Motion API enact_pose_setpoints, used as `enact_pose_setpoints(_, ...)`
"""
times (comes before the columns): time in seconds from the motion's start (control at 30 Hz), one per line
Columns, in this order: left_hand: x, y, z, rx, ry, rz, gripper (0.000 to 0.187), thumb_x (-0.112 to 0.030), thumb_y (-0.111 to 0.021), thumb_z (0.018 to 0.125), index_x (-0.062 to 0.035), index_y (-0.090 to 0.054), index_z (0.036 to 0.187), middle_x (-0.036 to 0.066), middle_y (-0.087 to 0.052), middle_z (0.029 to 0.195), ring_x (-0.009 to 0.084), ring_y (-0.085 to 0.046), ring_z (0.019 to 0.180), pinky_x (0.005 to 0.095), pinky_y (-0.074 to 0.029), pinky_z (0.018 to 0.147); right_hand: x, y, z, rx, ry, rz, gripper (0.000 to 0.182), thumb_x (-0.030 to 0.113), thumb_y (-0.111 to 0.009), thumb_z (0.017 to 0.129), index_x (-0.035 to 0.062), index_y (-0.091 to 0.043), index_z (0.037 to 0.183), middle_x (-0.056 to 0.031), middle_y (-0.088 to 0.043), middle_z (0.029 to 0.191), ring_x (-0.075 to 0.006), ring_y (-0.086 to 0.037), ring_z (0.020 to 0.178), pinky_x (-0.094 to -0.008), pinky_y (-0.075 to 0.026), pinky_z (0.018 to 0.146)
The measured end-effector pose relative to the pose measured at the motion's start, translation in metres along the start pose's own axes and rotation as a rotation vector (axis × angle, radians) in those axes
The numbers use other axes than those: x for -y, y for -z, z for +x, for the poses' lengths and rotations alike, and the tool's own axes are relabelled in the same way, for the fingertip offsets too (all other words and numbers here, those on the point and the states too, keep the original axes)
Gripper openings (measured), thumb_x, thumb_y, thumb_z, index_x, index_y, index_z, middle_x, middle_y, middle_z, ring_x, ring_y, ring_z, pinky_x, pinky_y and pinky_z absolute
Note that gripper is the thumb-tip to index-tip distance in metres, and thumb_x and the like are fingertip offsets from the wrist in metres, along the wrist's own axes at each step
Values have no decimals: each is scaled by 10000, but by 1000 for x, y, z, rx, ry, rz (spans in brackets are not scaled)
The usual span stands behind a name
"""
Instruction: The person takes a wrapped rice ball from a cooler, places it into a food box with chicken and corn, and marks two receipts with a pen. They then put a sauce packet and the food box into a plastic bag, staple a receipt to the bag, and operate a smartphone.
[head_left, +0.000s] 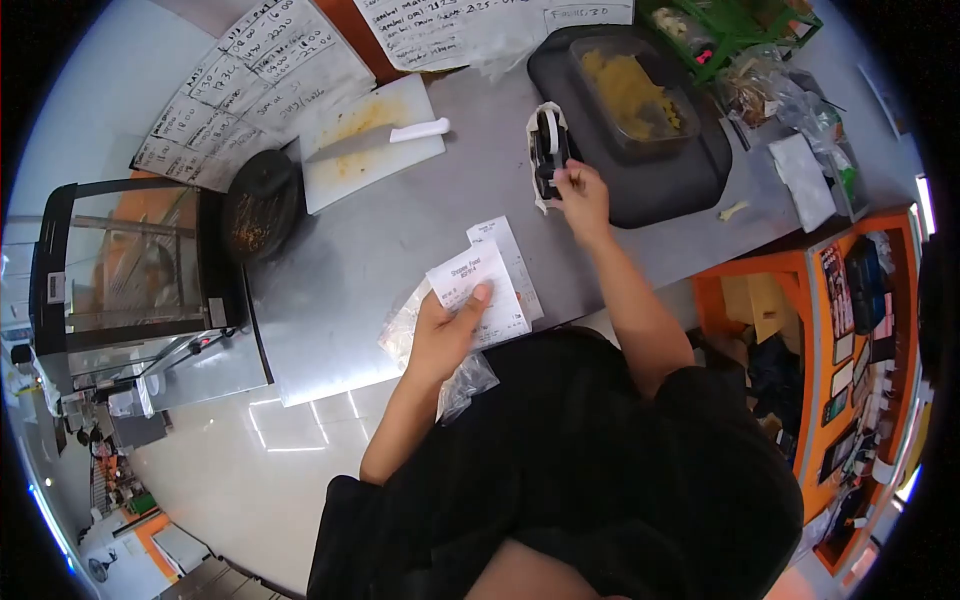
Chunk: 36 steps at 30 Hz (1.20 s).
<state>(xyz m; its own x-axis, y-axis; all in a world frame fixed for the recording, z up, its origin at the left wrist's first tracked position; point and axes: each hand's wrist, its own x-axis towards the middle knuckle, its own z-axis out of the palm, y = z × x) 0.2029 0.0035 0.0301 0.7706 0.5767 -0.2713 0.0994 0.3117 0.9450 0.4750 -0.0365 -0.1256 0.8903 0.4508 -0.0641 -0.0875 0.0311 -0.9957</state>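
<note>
My left hand [445,335] holds a white printed receipt [476,292] together with a clear plastic bag [462,380] at the near edge of the steel counter [370,250]. A second slip of paper [512,252] lies under the receipt. My right hand [580,195] reaches out to a black tape dispenser [548,150] that stands beside a black tray, and its fingers pinch at the dispenser's front end.
The black tray [660,190] carries a clear tub of yellow food [630,95]. A white cutting board with a knife [372,135], a dark round pan [262,205], handwritten sheets [250,80], a glass display case [135,260] and an orange shelf unit [845,330] surround the counter.
</note>
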Motion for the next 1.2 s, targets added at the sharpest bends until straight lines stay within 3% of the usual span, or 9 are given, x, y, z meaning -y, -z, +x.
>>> enact_pose_setpoints(0.1,3,-12,-7,-85,0,-47,290,-177,-588,1019,25,-597,1227,102,-711,1079,164,-675,981,321,-551,848,-31,5,-27,-9,488,-311,115,134,-721,901,24,-690,889,-192,-559,1334,-264,-572,1171,-360,-456,950)
enact_pose_setpoints(0.2,7,-19,-4,-109,20,-103,284,-175,-597,1014,27,-611,1213,95,-713,1083,152,-670,974,307,-545,838,-30,5,-29,-76,473,-199,121,130,-737,866,25,-694,826,-214,-580,1294,-301,-563,1182,-383,-454,958)
enact_pose_setpoints(0.5,17,-20,9,-158,22,-9,283,-160,-621,996,28,-628,1208,49,-707,1040,107,-639,919,274,-525,799,-40,14,3,34,152,-604,136,163,-774,775,37,-737,808,-180,-596,1213,-377,-577,1105,-454,-457,961)
enact_pose_setpoints(0.6,16,-20,4,-117,-31,150,313,-108,-620,985,27,-605,1266,55,-701,1070,99,-630,930,267,-519,816,11,20,-49,-109,491,-713,148,156,-792,765,35,-748,838,-179,-600,1211,-357,-567,1113,-439,-438,965)
enact_pose_setpoints(0.67,10,-31,9,-155,-99,64,318,-103,-662,954,22,-620,1243,69,-705,1085,132,-648,958,296,-524,843,53,24,-80,121,364,-471,142,135,-779,807,20,-755,888,-159,-557,1296,-278,-555,1128,-387,-426,953)
enact_pose_setpoints(0.77,10,-46,17,-176,-149,149,323,-87,-687,930,27,-632,1227,75,-709,1073,142,-656,963,309,-525,847,105,15,-111,554,-90,382,119,97,-741,863,10,-760,942,-121,-512,1356,-197,-534,1127,-326,-415,921)
enact_pose_setpoints(0.87,10,-45,19,-138,-34,265,299,-68,-688,920,27,-639,1199,76,-714,1028,123,-655,926,292,-532,808,115,9,-106,674,-225,362,127,89,-715,896,7,-762,981,-94,-493,1377,-148,-507,1128,-285,-408,893)
enact_pose_setpoints(1.07,4,-46,16,-103,-9,277,269,-43,-684,915,30,-628,1168,84,-713,1020,121,-654,920,293,-541,791,105,6,-108,610,-138,229,156,134,-746,875,23,-771,982,-83,-544,1320,-143,-533,1055,-267,-421,823)
enact_pose_setpoints(1.2,7,-44,10,-126,-46,321,289,-34,-688,905,25,-631,1183,91,-713,1032,132,-655,937,300,-536,802,109,3,-113,520,170,-79,198,170,-773,860,19,-768,986,-67,-594,1248,-114,-566,930,-242,-439,698)
